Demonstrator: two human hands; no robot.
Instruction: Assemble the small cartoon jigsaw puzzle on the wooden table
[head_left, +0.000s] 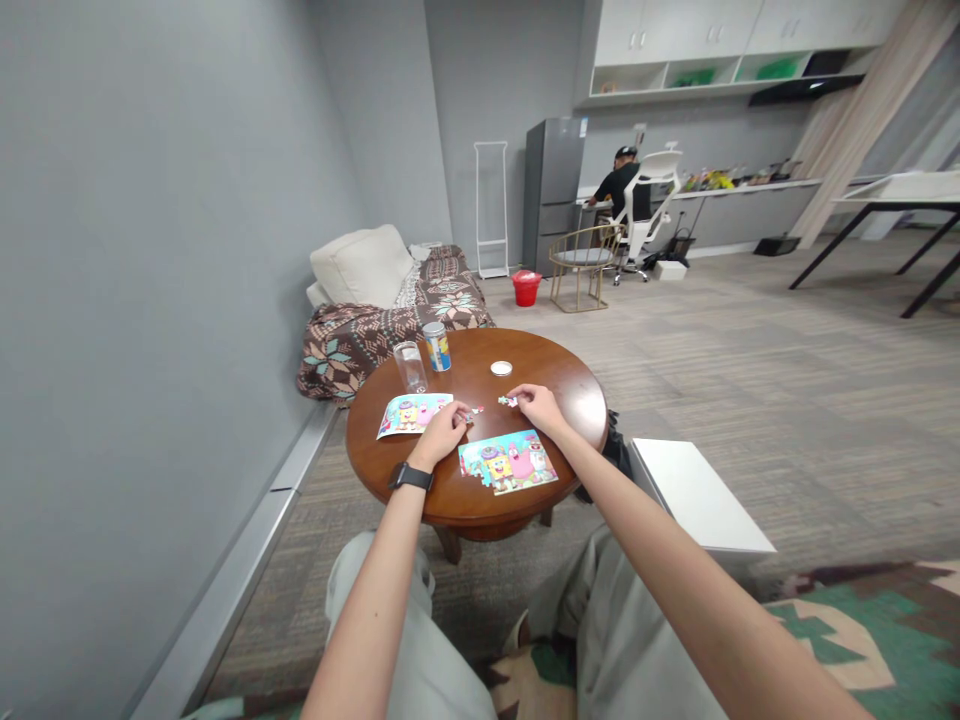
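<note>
A partly assembled cartoon jigsaw puzzle point(517, 462) lies near the front of the round wooden table point(480, 350), with a ragged gap at its lower left. My left hand point(444, 432) wears a dark watch and has its fingers closed at some small puzzle pieces point(477, 410) above the puzzle. My right hand point(538, 405) pinches at another small group of puzzle pieces point(507, 401) on the far side of the puzzle. A printed picture sheet point(409, 413) with the same cartoon rests to the left, one edge curling up.
On the table's far left stand a clear container point(410, 367) and a printed can point(437, 347); a round white lid point(501, 369) lies farther back. A white box-like stand point(701, 490) is at the right. Beyond are a covered sofa point(397, 330), a red bin point(526, 288) and a seated person point(621, 185).
</note>
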